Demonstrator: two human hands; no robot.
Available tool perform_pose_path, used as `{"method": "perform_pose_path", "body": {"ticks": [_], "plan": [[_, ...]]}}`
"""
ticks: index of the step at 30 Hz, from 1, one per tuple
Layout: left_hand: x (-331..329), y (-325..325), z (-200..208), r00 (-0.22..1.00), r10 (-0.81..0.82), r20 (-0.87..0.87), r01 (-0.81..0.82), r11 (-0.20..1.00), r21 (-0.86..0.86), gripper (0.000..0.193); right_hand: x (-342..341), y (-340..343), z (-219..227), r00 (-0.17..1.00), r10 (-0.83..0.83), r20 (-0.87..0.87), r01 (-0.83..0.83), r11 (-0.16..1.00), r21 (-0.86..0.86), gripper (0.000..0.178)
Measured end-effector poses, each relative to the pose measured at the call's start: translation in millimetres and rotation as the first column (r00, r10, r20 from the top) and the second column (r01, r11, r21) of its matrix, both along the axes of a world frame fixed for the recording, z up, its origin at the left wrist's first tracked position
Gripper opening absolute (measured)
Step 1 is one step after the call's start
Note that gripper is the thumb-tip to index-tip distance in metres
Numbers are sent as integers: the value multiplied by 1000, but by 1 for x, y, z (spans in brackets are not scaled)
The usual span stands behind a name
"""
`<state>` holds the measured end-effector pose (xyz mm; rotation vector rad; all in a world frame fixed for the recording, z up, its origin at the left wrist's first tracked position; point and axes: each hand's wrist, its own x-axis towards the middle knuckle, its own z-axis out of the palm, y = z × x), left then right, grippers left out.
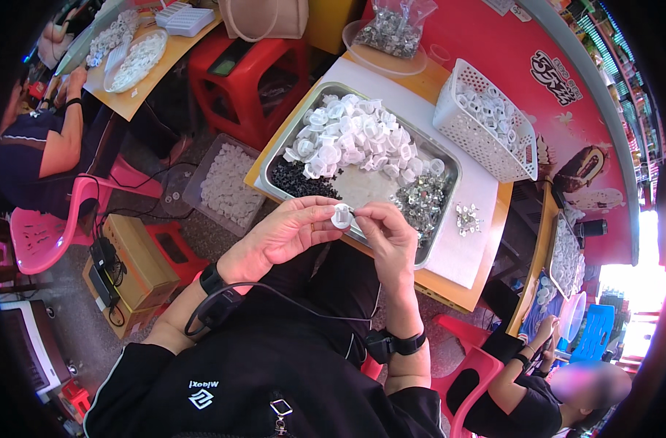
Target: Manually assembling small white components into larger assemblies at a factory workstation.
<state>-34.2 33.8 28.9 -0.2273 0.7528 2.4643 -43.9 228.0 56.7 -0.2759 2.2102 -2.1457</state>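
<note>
My left hand (282,232) pinches a small round white plastic part (341,217) between thumb and fingers, just over the near edge of a metal tray (449,219). From the other side my right hand (390,235) meets the same part with thumb and forefinger pressed together. Whatever those fingertips hold is too small to make out. Inside the tray lie a heap of similar white parts (362,135), a pile of tiny black pieces (298,179) at the left, and shiny metal pieces (424,201) at the right.
Right of the tray, loose metal pieces (468,219) lie on a white sheet (460,255). Behind stand a white basket (486,150) of parts and a bag of metal pieces (398,29). A bin (231,182) and red stool (245,87) flank the table. Other people sit left and right.
</note>
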Motion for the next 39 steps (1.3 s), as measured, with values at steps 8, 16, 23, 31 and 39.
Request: {"method": "perform_pose_path", "body": {"ticks": [8, 16, 23, 31, 39], "plan": [[1, 0, -4, 1000, -3, -27, 3, 1000, -11, 23, 4, -4, 11, 959, 53, -279, 62, 920, 387, 15], [2, 1, -4, 1000, 2, -20, -2, 1000, -6, 24, 1, 1, 10, 928, 142, -344, 42, 879, 476, 16], [2, -1, -1, 999, -39, 4, 39, 999, -1, 26, 2, 5, 22, 794, 336, -506, 104, 746, 658, 26], [4, 12, 8, 998, -12, -55, 4, 990, -140, 18, 5, 3, 17, 701, 339, -628, 220, 735, 642, 27], [6, 18, 6, 997, 0, -73, -20, 962, -271, 14, 11, 0, 19, 666, 359, -654, 247, 721, 648, 26]]}}
